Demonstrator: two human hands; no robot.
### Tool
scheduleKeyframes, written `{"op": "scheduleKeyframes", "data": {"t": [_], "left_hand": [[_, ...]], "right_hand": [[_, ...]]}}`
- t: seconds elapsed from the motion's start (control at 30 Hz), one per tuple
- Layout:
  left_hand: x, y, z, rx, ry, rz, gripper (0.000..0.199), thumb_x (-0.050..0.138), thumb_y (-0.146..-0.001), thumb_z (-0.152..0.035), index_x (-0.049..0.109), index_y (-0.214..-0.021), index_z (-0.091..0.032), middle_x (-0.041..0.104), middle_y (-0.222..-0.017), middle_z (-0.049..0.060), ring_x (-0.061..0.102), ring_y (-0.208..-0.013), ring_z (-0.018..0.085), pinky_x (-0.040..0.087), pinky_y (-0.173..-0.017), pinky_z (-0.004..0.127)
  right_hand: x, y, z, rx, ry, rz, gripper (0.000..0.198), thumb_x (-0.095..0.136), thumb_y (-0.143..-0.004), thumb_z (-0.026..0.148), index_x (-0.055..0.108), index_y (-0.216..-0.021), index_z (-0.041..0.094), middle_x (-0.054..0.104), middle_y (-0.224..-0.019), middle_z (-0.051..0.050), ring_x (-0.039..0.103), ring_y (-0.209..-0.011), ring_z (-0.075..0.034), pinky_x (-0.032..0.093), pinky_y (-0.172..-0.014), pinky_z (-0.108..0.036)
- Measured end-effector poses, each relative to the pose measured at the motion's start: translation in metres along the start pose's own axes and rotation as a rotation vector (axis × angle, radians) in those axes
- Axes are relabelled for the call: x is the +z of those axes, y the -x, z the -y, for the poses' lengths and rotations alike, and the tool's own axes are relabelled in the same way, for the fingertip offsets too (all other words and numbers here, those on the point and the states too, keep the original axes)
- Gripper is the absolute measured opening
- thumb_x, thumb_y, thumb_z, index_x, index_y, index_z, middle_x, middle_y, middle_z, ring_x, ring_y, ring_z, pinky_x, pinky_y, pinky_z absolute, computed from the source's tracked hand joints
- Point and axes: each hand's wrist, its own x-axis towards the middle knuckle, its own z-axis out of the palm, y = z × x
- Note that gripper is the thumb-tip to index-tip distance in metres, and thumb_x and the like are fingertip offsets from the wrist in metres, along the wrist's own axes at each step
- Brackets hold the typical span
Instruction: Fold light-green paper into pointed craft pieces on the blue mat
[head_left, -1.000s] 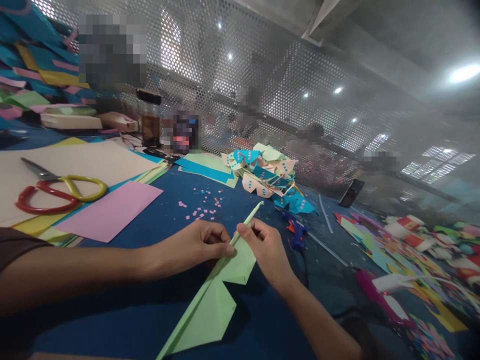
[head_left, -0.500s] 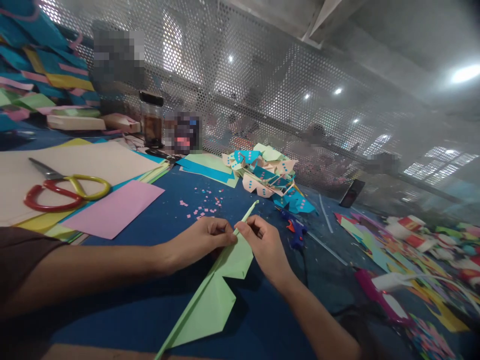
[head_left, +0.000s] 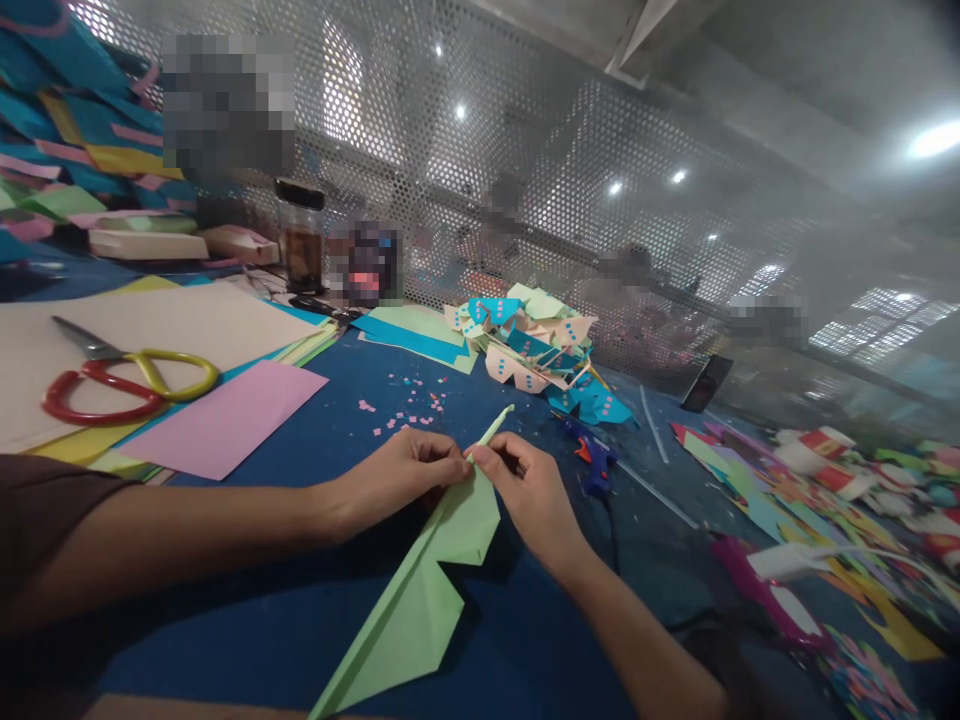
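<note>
A pale green folded paper point(head_left: 409, 620) with notched, wing-like edges slants up across the middle of the view, its narrow rolled tip pointing away from me. My left hand point(head_left: 409, 468) pinches its long edge near the upper end. Right beside it, my right hand point(head_left: 517, 480) grips the same paper between thumb and fingers. The two thumbs nearly meet on the fold. Beyond my hands lie tiny pink and blue paper squares point(head_left: 412, 410) on the blue tabletop point(head_left: 247, 590). The paper's lower end runs out of view at the bottom.
Scissors point(head_left: 124, 385) with red and yellow handles rest on large paper sheets at left, near a pink sheet point(head_left: 225, 420). A blue glue gun point(head_left: 595, 460) lies right of my hands. Behind are a pile of folded paper pieces point(head_left: 536, 345) and a jar point(head_left: 301, 235); a magenta power strip point(head_left: 772, 595) is at right.
Both hands keep their pinch on the green paper, which has shifted slightly down and left. Its notched edge is bent a little differently. The other things on the table stay put.
</note>
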Motion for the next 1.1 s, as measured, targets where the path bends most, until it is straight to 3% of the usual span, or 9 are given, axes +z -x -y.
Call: {"op": "scheduleKeyframes", "data": {"t": [0.37,0.73,1.1], "left_hand": [[-0.0002,0.0028,-0.0045,-0.016,0.053,0.020,0.023,0.058,-0.078,-0.034,0.050,-0.063,-0.017,0.042,-0.055,-0.006,0.036,-0.050,0.008,0.026,-0.050,0.023],[-0.0003,0.0042,-0.0059,-0.092,0.111,0.000,0.021,0.060,-0.076,-0.035,0.053,-0.066,-0.018,0.043,-0.056,-0.006,0.039,-0.053,0.010,0.028,-0.052,0.023],[-0.0008,0.0047,-0.0098,-0.105,0.211,0.001,0.021,0.062,-0.074,-0.031,0.053,-0.062,-0.016,0.050,-0.058,-0.004,0.043,-0.055,0.010,0.035,-0.057,0.024]], "right_hand": [[-0.0001,0.0008,0.0031,-0.041,0.029,-0.020,0.022,0.060,-0.091,0.039,0.067,-0.086,0.018,0.067,-0.079,0.000,0.059,-0.075,-0.015,0.046,-0.069,-0.024],[0.0015,0.0064,0.0023,-0.406,0.291,-0.050,0.010,0.058,-0.094,0.022,0.068,-0.092,0.020,0.066,-0.089,-0.004,0.061,-0.081,-0.016,0.049,-0.073,-0.027],[-0.0047,0.0077,0.0004,-0.536,0.529,-0.027,0.019,0.053,-0.098,0.022,0.071,-0.106,0.022,0.067,-0.094,-0.007,0.061,-0.089,-0.019,0.049,-0.080,-0.034]]}}
